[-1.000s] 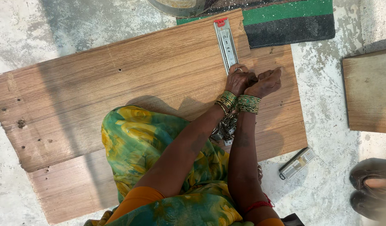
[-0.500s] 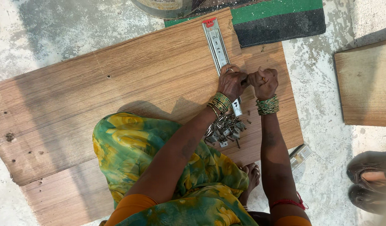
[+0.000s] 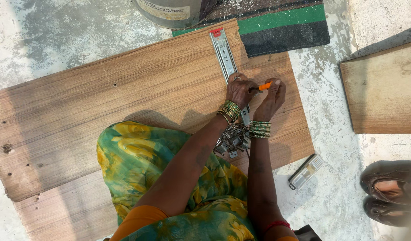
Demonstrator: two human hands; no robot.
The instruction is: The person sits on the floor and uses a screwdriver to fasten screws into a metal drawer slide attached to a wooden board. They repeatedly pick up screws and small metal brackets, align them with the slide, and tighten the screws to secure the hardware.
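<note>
A long metal drawer slide (image 3: pixel 224 51) with a red tip lies lengthwise on a wide wooden board (image 3: pixel 125 89). My left hand (image 3: pixel 240 91) presses down on the slide's middle, fingers curled over it. Just to its right, my right hand (image 3: pixel 271 96) pinches a short orange pencil (image 3: pixel 264 86) whose tip points at the slide's edge. Both wrists carry green and gold bangles. A heap of small metal fittings (image 3: pixel 232 140) lies on the board between my forearms. My knee in green and yellow cloth (image 3: pixel 138 165) rests on the board.
A grey bucket (image 3: pixel 169 11) and a green and black mat (image 3: pixel 281 24) sit past the board's far edge. A second wooden board (image 3: pixel 384 89) lies to the right. A small clear box (image 3: pixel 305 172) is on the concrete, near another person's sandalled feet (image 3: pixel 388 189).
My hands, close together a second ago, have drawn slightly apart on the slide. The orange pencil now shows in my right hand.
</note>
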